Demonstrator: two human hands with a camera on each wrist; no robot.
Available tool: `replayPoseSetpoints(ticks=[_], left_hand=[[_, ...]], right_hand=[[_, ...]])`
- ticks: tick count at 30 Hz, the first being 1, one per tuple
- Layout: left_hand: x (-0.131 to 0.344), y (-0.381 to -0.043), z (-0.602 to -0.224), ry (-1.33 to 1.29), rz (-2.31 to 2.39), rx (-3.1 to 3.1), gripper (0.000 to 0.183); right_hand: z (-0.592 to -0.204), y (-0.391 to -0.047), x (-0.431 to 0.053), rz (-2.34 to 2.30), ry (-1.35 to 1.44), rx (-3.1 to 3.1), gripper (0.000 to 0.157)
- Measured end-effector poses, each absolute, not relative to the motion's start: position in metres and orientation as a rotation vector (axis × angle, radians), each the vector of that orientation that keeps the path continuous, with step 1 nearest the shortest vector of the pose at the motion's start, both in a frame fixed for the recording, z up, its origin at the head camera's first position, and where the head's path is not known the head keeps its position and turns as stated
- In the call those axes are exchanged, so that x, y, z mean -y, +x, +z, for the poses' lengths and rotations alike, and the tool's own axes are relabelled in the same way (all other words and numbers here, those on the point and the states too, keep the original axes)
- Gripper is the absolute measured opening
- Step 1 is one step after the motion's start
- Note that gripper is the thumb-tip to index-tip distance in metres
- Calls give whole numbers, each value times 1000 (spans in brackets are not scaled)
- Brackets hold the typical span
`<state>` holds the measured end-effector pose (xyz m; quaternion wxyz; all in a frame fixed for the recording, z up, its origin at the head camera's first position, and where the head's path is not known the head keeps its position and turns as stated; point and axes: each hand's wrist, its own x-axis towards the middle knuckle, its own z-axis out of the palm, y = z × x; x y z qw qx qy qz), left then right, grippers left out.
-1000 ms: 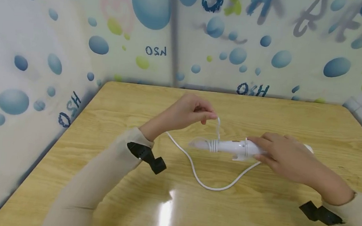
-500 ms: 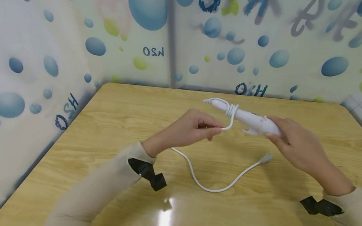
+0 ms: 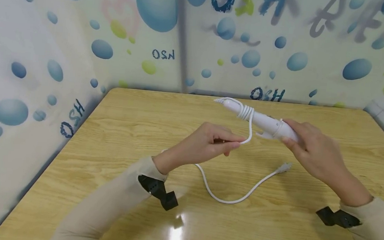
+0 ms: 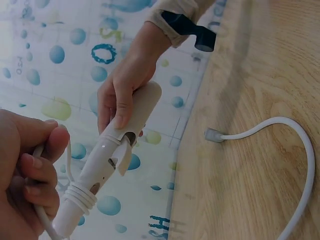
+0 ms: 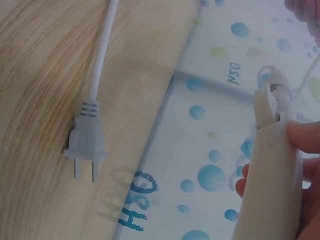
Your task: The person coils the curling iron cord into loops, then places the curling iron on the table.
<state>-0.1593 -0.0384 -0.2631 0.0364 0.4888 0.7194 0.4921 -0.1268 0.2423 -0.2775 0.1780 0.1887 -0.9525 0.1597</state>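
Seen remotely, my left hand (image 3: pixel 215 143) pinches white cord (image 3: pixel 250 128), right hand (image 3: pixel 315 157) grips cord-wrapped white wand (image 3: pixel 265 122) above wooden table (image 3: pixel 137 115). Right-wrist view separates two prongs (image 5: pixel 94 172) of plug (image 5: pixel 86 137), tiny in head view.

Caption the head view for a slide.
Right grip holds a white wand above the table; left grip pinches the cord coiled round it.
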Motion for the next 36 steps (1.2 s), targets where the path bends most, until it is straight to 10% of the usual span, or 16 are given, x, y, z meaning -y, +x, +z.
replayPoseSetpoints(ticks=[20,36], left_hand=[[45,-185,-287,1442,1481,-2285,32],[55,-223,-284,1102,1678,-2305,8]], right_hand=[[-253,-114,-256,936,424,2582,44],[-248,-99,-254,1006,1052,2531,55]])
